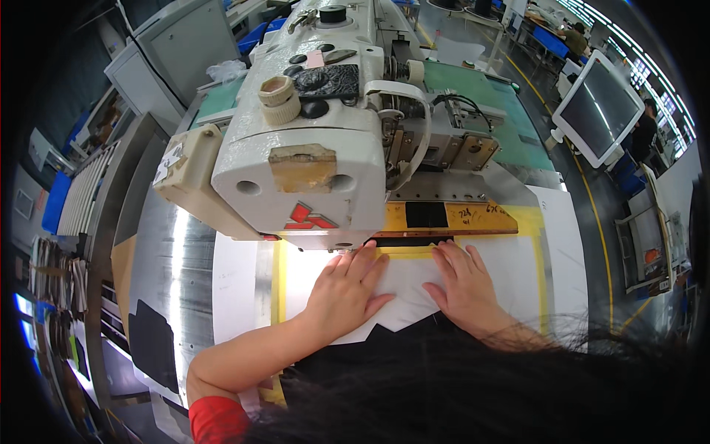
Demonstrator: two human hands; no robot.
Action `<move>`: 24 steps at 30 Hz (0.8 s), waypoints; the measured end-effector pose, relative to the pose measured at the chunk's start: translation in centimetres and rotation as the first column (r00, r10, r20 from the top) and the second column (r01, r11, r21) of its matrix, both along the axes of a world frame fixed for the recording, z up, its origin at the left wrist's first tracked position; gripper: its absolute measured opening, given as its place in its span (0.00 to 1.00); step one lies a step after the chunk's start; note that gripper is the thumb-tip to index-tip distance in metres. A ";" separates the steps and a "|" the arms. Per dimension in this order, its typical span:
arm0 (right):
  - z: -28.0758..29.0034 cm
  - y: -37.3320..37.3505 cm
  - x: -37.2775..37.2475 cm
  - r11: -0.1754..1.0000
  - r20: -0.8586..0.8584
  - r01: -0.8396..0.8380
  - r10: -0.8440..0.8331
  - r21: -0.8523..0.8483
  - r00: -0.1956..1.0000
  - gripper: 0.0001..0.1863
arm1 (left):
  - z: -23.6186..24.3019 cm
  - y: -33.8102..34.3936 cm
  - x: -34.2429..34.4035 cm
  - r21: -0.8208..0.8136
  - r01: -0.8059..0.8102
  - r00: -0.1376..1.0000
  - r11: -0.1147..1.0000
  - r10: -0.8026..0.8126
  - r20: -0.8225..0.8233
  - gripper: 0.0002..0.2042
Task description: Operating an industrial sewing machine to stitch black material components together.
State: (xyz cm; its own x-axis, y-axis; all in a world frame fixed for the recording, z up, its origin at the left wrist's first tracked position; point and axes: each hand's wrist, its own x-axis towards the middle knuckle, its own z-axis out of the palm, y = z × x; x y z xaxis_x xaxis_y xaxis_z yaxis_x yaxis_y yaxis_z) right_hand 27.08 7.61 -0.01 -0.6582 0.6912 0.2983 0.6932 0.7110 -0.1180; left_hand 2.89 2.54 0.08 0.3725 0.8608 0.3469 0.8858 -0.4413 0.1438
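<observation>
A white industrial sewing machine [296, 170] fills the upper middle. Below its head, a yellow-brown plate [481, 218] with a black patch lies above a narrow black strip [404, 241]. My left hand [344, 292] rests with fingers stretched out on white sheet material [399, 307], its fingertips at the strip's left part. My right hand [462, 288] also has fingers spread, touching the sheet and the strip's right part. Yellow tape [538, 281] runs along the white work surface. Black material [399, 351] lies below the sheet, partly hidden by hair.
A dark piece [151, 344] lies on the metal table [159, 266] at left. A screen [597, 107] stands upper right, a wheeled rack [647, 244] beside the marked aisle. Stacked sheets [52, 281] are at far left. Two other people [575, 41] [645, 129] are in the background.
</observation>
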 end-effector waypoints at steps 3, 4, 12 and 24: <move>-0.2 0.0 -0.2 1.000 0.000 -0.003 0.003 -0.001 1.000 0.30 | 0.0 0.0 -0.1 -0.020 -0.008 1.000 1.000 0.008 -0.005 0.28; -0.3 0.0 -0.2 1.000 0.002 -0.009 0.009 0.016 1.000 0.30 | 0.1 0.0 -0.1 -0.020 0.001 1.000 1.000 -0.001 -0.001 0.28; -0.5 -0.2 0.1 0.998 0.035 0.002 -0.005 0.065 0.999 0.30 | 0.1 0.0 0.1 -0.041 0.007 1.000 0.999 -0.007 -0.003 0.26; -0.4 -0.2 0.1 0.998 0.021 0.027 -0.029 0.058 0.999 0.30 | 0.6 -0.4 -0.3 -0.030 -0.079 0.994 0.996 0.077 -0.075 0.28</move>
State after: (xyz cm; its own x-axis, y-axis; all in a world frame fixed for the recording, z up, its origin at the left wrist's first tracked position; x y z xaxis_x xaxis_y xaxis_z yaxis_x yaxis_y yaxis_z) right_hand 27.19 7.42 -0.38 -0.6457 0.6914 0.3241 0.7148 0.6966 -0.0618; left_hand 2.63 2.17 0.66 0.3276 0.8984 0.2923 0.9260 -0.3668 0.0896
